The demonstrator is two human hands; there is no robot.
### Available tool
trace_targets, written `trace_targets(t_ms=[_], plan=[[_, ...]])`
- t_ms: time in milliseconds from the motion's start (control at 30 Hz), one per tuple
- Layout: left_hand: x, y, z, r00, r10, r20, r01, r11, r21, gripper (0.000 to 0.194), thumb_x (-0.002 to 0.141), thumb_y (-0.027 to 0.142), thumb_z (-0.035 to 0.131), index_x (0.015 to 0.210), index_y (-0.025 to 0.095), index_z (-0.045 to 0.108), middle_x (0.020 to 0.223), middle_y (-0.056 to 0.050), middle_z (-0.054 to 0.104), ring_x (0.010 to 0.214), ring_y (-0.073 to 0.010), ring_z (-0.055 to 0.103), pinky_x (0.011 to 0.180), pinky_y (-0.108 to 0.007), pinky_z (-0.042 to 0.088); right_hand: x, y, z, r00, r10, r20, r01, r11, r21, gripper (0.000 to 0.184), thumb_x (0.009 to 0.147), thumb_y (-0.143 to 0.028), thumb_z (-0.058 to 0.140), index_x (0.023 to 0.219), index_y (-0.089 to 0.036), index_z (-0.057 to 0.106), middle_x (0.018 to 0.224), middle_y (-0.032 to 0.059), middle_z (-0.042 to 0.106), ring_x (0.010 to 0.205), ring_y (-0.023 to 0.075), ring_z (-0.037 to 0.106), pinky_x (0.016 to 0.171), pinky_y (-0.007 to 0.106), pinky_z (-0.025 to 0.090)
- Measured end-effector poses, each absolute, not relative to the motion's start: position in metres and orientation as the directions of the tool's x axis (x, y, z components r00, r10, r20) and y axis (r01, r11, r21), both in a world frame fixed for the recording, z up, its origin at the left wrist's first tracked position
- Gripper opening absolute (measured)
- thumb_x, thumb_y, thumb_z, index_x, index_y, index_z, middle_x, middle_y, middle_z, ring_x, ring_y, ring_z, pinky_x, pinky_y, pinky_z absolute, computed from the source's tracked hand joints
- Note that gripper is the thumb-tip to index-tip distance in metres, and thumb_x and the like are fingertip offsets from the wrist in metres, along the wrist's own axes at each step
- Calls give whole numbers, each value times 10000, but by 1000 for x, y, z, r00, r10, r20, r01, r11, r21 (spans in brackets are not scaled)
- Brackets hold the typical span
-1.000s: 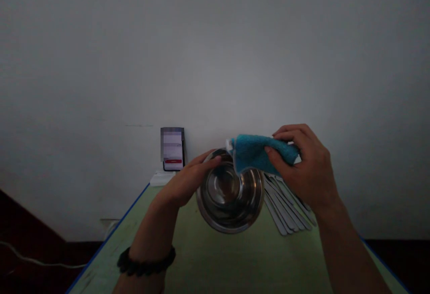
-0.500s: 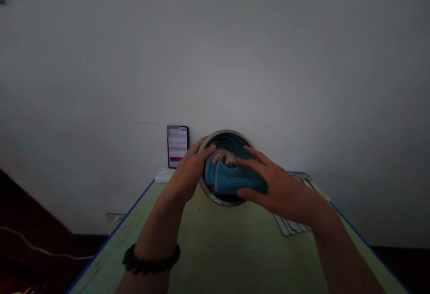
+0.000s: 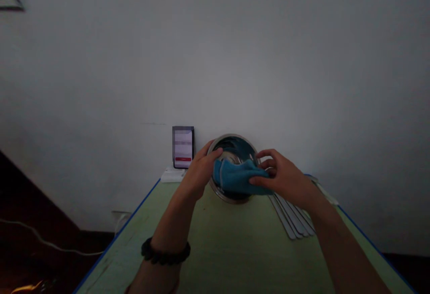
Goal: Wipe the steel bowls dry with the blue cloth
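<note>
A round metal bowl [image 3: 230, 137] is tilted so that its opening faces me, its inner wall shiny and dark. My left hand [image 3: 201, 168] is closed on the bowl's left side, the thumb over the rim. A blue cloth [image 3: 237, 175] with a pale edge seam lies bunched across the lower part of the opening. My right hand [image 3: 280, 173] pinches the cloth's right end between thumb and fingers, the fingers curled near the bowl's right rim. The bowl's underside is hidden.
A phone [image 3: 183, 146] leans upright against the wall, behind a white flat object [image 3: 172, 175]. Several flat grey strips [image 3: 292, 218] lie fanned on the green table [image 3: 228, 253] under my right forearm. The wall [image 3: 235, 61] rises directly behind the table.
My right hand's fingers have curled in from lying spread over the cloth. The cloth is more bunched and its end sticks out further right past the rim. The whole view has shifted slightly.
</note>
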State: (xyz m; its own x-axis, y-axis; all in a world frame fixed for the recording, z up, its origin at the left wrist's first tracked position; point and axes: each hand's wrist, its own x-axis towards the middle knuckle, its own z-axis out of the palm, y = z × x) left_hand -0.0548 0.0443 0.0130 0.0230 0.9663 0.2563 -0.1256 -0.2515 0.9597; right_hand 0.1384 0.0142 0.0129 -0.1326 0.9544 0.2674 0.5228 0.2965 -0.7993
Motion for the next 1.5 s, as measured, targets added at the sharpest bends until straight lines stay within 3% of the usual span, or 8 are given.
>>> trace_targets(t_ms=[200, 400, 533, 733, 867, 1000, 1200, 1500], plan=[[-53, 42, 15, 14, 966, 259, -142, -255, 957, 381, 739, 331, 589, 1102, 218, 608, 1151, -49, 631, 1061, -230, 567, 908, -328, 422, 141, 13, 12, -136, 973, 186, 474, 229, -850, 573, 691, -483, 644, 1146, -226, 408, 990, 106, 632, 783, 199, 652, 614, 331, 536], [-54, 44, 12, 39, 961, 272, -116, -266, 957, 372, 729, 345, 597, 1080, 226, 625, 1127, -40, 645, 1053, -231, 571, 909, -324, 420, 141, 14, 14, -258, 958, 125, 435, 230, -870, 475, 729, -337, 622, 1138, -232, 405, 945, 60, 648, 737, 166, 638, 598, 303, 528], [-56, 46, 7, 81, 974, 213, -111, -204, 973, 380, 746, 347, 578, 1102, 220, 611, 1120, -50, 646, 1040, -223, 577, 893, -319, 425, 148, 13, 23, 39, 904, 426, 393, 378, -838, 476, 731, -270, 580, 1175, -252, 410, 961, 45, 610, 752, 164, 608, 594, 284, 517], [-57, 46, 7, 193, 979, 72, -167, -39, 985, 389, 748, 305, 595, 1121, 193, 598, 982, -55, 696, 835, -179, 646, 776, -272, 477, 152, 5, 30, 405, 492, 771, 492, 594, -637, 653, 716, -176, 553, 1301, -243, 270, 949, 46, 547, 765, 166, 554, 654, 302, 481], [-56, 46, 10, 238, 969, 73, -238, -15, 971, 372, 771, 312, 572, 1116, 174, 600, 997, -59, 693, 852, -184, 647, 752, -266, 496, 140, 3, 25, -13, 553, 833, 576, 685, -446, 778, 685, -133, 586, 1359, -255, 216, 953, 31, 543, 812, 160, 545, 730, 311, 472], [-56, 47, 12, 186, 982, 39, -303, 20, 953, 396, 773, 357, 567, 1123, 172, 595, 987, -63, 695, 871, -206, 644, 736, -296, 517, 130, 6, 16, -536, 700, 471, 573, 712, -407, 523, 780, -258, 558, 1275, -241, 391, 987, 42, 590, 911, 178, 564, 845, 356, 452], [-57, 47, 13, 97, 980, 172, -238, -145, 960, 398, 782, 398, 554, 1140, 225, 582, 1104, -31, 653, 1033, -201, 586, 865, -308, 479, 119, 20, 4, -97, 738, 668, 811, 448, -378, 255, 827, -264, 491, 1049, -144, 527, 958, 104, 544, 934, 233, 521, 855, 416, 442], [-38, 45, 9, -209, 858, 469, -24, -484, 875, 406, 849, 439, 442, 1227, 304, 497, 1216, 16, 584, 1169, -180, 494, 1000, -309, 376, 100, 23, -13, 113, 816, 567, 778, 283, -562, 752, 837, -486, 408, 1397, -72, 124, 1407, 223, 211, 1262, 341, 328, 1007, 501, 331]])
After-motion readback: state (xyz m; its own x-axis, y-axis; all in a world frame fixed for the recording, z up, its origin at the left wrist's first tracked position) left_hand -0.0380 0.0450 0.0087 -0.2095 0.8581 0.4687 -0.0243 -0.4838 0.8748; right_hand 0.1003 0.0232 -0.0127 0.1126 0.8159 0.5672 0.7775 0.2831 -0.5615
